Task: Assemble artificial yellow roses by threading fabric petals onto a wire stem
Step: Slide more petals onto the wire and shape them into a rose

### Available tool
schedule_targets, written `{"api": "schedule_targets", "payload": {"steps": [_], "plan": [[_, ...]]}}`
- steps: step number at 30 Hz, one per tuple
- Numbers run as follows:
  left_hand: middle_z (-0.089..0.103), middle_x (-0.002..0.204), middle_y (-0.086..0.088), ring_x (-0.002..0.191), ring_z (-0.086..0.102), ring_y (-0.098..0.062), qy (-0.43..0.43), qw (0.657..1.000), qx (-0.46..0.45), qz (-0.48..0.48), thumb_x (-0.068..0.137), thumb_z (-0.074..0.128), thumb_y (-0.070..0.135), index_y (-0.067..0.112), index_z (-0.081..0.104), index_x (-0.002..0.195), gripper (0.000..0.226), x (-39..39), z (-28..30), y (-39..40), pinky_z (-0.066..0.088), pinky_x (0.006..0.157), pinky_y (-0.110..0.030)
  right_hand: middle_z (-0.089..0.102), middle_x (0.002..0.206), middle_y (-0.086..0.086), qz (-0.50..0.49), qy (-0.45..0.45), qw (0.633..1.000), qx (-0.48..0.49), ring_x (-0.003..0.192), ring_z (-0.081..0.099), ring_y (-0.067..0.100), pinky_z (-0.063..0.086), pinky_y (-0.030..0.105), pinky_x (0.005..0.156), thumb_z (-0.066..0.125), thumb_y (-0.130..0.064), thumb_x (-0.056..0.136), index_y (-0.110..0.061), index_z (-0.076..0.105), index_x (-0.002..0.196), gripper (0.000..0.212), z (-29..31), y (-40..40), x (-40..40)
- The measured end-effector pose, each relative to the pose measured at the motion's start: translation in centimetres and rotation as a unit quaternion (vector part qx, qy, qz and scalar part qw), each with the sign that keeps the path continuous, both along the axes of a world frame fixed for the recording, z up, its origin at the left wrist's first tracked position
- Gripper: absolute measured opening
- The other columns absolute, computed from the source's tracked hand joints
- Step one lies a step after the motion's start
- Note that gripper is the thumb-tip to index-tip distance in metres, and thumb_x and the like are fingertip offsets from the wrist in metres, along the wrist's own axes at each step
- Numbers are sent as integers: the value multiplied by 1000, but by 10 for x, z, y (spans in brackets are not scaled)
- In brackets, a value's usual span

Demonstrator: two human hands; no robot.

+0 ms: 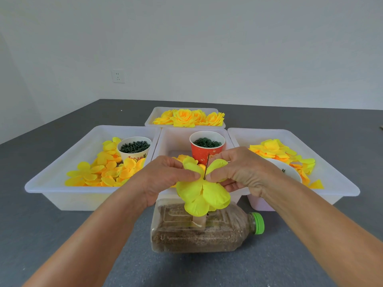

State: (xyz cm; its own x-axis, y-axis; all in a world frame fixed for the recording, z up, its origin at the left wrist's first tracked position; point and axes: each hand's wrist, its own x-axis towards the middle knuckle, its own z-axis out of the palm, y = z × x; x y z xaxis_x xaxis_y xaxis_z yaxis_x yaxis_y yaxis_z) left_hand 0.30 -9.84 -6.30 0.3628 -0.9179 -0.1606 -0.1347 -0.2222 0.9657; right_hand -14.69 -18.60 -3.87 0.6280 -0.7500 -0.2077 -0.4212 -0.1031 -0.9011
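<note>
A fabric petal layer (202, 191) sits skewered on the near-upright wire stem (206, 166) above a sand-filled bottle (207, 230); the left hand (165, 179) and right hand (240, 172) pinch it from either side of the wire, equally close, poised to slide it down.

Count of items on the surface (62, 235):

- White plastic trays: four, namely left tray (51, 183), centre tray (176, 139), right tray (339, 183), far tray (151, 119).
- Paper cups: two, one white cup (134, 156) and one red cup (205, 152).
- Plastic bottle (207, 235) lying on its side: one, with one green cap (258, 223).
- Wire stem (206, 166): one.
- White bowl (290, 172): one, partly hidden.
- Hands: two, left hand (165, 179) and right hand (242, 172).
- Finished roses (186, 118) in the far tray: at least four; exact number cannot be told.
- Loose petals: too many to count.
</note>
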Motion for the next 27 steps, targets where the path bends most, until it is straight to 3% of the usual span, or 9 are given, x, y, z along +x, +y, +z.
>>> {"api": "schedule_targets", "payload": {"steps": [4,14,20,24,27], "plan": [[71,94,-17,86,64,-22,-16,1000,11,-1,75,73,5,-6,70,94,22,-2,-1,-1,48,93,-40,61,65,3,5,17,1000,0,46,55,7,48,20,49,78,0,67,-16,67,86,28,-3,1,1],[67,104,-24,104,61,-34,-44,999,29,7,72,75,6,-8,68,98,30,-4,-2,-3,46,96,-44,60,59,1,2,29,1000,2,46,56,6,46,19,47,78,0,66,-18,67,81,26,-8,0,1],[70,102,-18,104,62,-30,-48,998,47,-2,73,75,6,-5,69,98,29,-3,-1,-4,45,99,-43,58,61,2,-2,33,999,30,49,54,9,44,21,49,77,2,68,-17,66,88,30,-7,0,1],[69,103,-17,104,61,-28,-47,997,58,16,71,76,5,-7,67,101,33,-3,-1,-6,45,98,-40,60,76,5,-10,25,1000,-3,59,57,12,43,21,48,79,0,66,-20,61,105,48,-10,5,-3],[70,97,-15,96,62,-25,-47,997,59,16,70,76,5,-6,68,99,32,-4,0,-6,46,92,-36,61,95,5,4,-1,994,-113,81,56,12,49,27,68,82,-2,61,-25,63,102,51,-14,7,-5]]}}
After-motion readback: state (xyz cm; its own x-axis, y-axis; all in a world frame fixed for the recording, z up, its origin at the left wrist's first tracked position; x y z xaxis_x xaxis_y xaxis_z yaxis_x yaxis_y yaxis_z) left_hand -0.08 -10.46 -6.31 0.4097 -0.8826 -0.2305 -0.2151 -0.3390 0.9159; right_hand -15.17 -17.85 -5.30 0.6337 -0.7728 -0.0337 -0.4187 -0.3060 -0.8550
